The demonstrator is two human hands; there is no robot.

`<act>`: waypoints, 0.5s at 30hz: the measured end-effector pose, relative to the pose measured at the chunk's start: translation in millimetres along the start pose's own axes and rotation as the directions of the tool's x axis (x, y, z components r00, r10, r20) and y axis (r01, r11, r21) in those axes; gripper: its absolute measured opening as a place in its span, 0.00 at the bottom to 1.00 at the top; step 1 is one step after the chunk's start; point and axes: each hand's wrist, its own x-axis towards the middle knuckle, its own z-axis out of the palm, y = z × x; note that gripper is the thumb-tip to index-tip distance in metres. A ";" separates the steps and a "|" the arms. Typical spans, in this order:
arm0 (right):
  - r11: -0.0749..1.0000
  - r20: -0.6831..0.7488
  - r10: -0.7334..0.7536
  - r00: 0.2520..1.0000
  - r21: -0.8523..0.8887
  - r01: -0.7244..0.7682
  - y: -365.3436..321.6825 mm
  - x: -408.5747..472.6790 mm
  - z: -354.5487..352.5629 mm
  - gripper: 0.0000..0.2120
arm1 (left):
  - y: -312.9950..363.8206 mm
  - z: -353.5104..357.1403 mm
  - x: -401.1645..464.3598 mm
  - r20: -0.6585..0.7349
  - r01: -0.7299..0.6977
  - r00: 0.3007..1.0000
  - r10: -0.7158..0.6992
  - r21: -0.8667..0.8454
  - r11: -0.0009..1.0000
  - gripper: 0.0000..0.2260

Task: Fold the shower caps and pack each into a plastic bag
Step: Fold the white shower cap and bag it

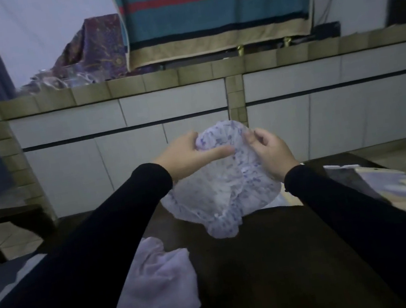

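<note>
A translucent white shower cap [219, 194] with small purple specks hangs in the air above the dark table [267, 263]. My left hand [189, 157] grips its upper left edge, thumb lying across the front. My right hand [270, 152] pinches its upper right edge. The cap's lower part droops loose and crumpled toward the table. A pale lilac sheet or bag [154, 289] lies on the table below my left forearm; I cannot tell exactly what it is.
A stack of flat pale packets or papers [387, 185] lies on the table's right side. Beyond the table runs a tiled counter [184, 77] with white cabinet fronts. A dark chair [1, 233] stands at the left. Cloths hang above the counter.
</note>
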 end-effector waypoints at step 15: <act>0.989 0.160 -0.013 0.987 -0.143 0.037 -4.4 -36.0 -42.4 0.12 | 18.0 56.4 -8.0 -0.302 -0.010 0.953 0.007 -0.010 1.000 0.16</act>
